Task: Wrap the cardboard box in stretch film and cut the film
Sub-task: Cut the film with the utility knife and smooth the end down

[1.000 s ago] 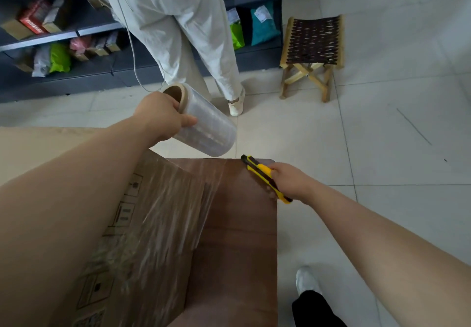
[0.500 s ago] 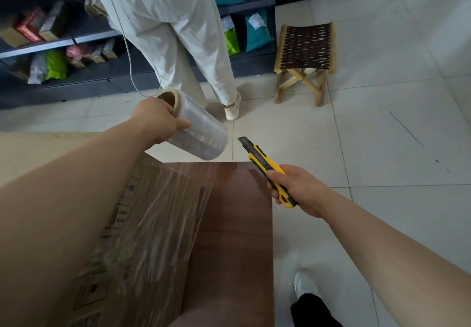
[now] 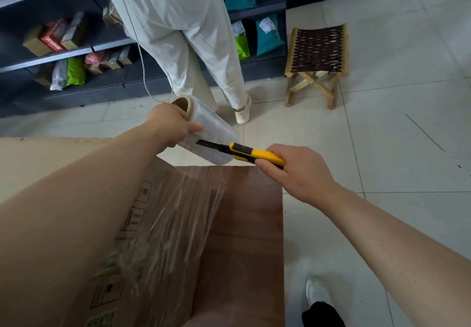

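Note:
My left hand [image 3: 170,125] grips a roll of clear stretch film [image 3: 211,127] by its near end, holding it above the far edge of a brown wooden table [image 3: 249,224]. A sheet of film [image 3: 183,212] runs from the roll down over the cardboard box [image 3: 132,224], whose printed side faces right. My right hand [image 3: 298,171] grips a yellow and black utility knife [image 3: 244,152]. Its dark blade end points left and lies against the roll's underside, close to my left fingers.
A person in pale trousers [image 3: 193,33] stands just beyond the roll, in front of dark shelves [image 3: 63,53] with packages. A small folding stool [image 3: 316,61] stands on the tiled floor at the back right. My shoe [image 3: 316,293] is by the table's right edge.
My right hand has swung the knife up and left, from beside the table's corner to the roll. The blade end now points left against the film. The left hand keeps its grip on the roll.

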The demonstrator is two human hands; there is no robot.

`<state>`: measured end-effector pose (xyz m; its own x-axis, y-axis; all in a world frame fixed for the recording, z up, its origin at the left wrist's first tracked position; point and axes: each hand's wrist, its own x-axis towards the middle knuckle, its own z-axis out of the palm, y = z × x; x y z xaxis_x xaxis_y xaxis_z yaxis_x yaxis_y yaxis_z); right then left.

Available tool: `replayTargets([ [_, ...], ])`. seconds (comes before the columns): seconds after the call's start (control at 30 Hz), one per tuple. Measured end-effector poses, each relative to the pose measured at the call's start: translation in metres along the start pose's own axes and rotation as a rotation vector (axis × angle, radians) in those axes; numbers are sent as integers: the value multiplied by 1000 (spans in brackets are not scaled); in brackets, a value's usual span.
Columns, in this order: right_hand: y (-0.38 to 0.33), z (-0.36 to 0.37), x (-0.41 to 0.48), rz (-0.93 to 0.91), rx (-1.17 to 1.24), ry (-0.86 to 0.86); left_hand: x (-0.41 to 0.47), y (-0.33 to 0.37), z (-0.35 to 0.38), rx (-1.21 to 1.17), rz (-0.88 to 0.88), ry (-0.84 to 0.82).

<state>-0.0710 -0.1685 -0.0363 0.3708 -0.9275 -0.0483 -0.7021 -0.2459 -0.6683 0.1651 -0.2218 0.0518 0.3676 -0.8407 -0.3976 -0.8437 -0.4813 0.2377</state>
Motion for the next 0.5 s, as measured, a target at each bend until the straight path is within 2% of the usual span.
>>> replayTargets([
  [0.13, -13, -1, 13, -147, -171, 55, 0, 1, 0, -70, 7, -2],
  [0.5, -32, 18, 26, -239, -362, 47, -1, 0, 0, 30, 20, 62],
])
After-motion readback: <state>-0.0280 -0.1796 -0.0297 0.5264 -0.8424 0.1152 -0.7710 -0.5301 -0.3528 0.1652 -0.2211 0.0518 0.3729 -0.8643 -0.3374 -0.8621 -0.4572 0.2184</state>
